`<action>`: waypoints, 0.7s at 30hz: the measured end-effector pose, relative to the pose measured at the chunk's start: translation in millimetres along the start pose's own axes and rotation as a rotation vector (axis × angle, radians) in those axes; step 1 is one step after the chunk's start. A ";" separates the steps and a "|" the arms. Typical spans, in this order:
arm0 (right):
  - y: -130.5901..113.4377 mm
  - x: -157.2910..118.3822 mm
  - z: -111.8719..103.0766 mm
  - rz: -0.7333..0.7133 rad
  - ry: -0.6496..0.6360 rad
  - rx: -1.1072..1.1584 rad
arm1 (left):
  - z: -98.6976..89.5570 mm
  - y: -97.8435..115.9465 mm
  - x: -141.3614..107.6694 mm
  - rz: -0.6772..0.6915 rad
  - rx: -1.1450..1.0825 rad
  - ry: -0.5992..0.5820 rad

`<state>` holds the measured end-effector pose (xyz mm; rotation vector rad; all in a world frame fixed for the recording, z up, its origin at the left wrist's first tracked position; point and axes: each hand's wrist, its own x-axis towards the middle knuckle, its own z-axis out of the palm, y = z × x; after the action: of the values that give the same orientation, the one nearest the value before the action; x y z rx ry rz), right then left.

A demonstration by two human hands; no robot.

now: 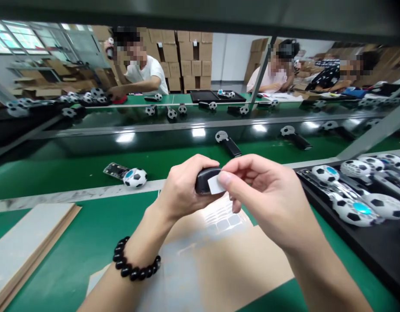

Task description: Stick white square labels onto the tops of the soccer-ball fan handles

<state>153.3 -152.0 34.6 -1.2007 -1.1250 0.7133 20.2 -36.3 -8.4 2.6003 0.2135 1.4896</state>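
Note:
Near the middle of the view, my left hand (183,186) is wrapped round a black device (204,181) with a rounded end. A small white sticker (215,185) lies against the end of the device, its right edge pinched between the thumb and fingers of my right hand (252,182). Below both hands, a sheet with pale label outlines (224,219) rests on brown card (248,268) on the green table (70,255). The far side of the device is hidden by my left hand.
Football-shaped devices (356,208) fill a black tray (359,255) at the right. Another device (135,177) sits on the belt's near edge. Stacked boards (34,242) lie at the left. Beyond the green belt (174,151), several people work at a bench.

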 end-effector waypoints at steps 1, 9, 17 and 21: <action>0.7 0.7 1.5 -0.015 0.010 -0.012 | -0.3 0.6 0.6 0.011 0.016 0.002; 3.1 1.1 1.8 0.004 0.025 -0.006 | 1.6 3.3 3.1 0.065 0.128 0.007; 3.0 1.5 1.2 -0.008 0.034 -0.004 | 0.8 4.3 3.0 0.059 0.134 0.018; 3.4 1.5 1.0 -0.006 0.023 0.009 | 1.3 4.7 3.5 0.053 0.133 0.020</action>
<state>153.3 -149.5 31.8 -1.1948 -1.1050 0.6983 23.4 -40.3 -5.3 2.7149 0.2561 1.5710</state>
